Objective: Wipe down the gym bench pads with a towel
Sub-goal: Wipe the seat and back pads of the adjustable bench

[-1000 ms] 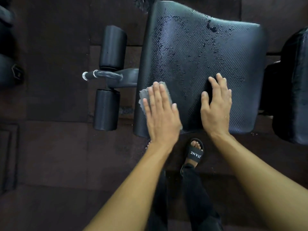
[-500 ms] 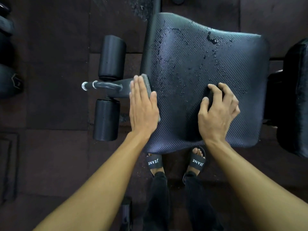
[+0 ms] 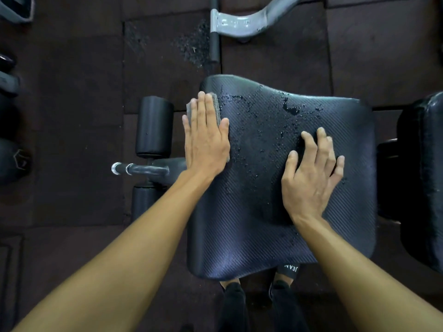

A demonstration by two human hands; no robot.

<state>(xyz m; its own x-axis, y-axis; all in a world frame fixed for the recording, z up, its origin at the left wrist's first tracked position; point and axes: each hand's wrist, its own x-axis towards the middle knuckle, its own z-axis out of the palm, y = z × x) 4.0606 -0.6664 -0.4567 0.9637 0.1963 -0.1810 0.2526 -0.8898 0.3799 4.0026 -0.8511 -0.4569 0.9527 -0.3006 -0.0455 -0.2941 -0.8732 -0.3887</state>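
Nearest me, the front stretch of the seat pad looks dry and evenly matte, so I judge that part as good as done. Moving up, my right hand sits on the pad's right half, grip empty, fingers spread and a little arched with the tips pressing down, bracing rather than wiping. Across from it my left hand lies flat along the pad's left edge, grip open and palm down, pinning the grey towel underneath; only a strip of the cloth shows past the fingertips and along the thumb side, so I can't tell how it's folded. Right beside that hand, and running to the far right, the upper half of the pad is speckled with water droplets, with a bigger puddle near the far edge, well clear of the towel. So that wet band is what's left here, by my read, most of the far half. Off to the right sits a second black pad, and to the left the foam rollers; whether those are wiped I cannot tell. Overall: early to middle of the job.
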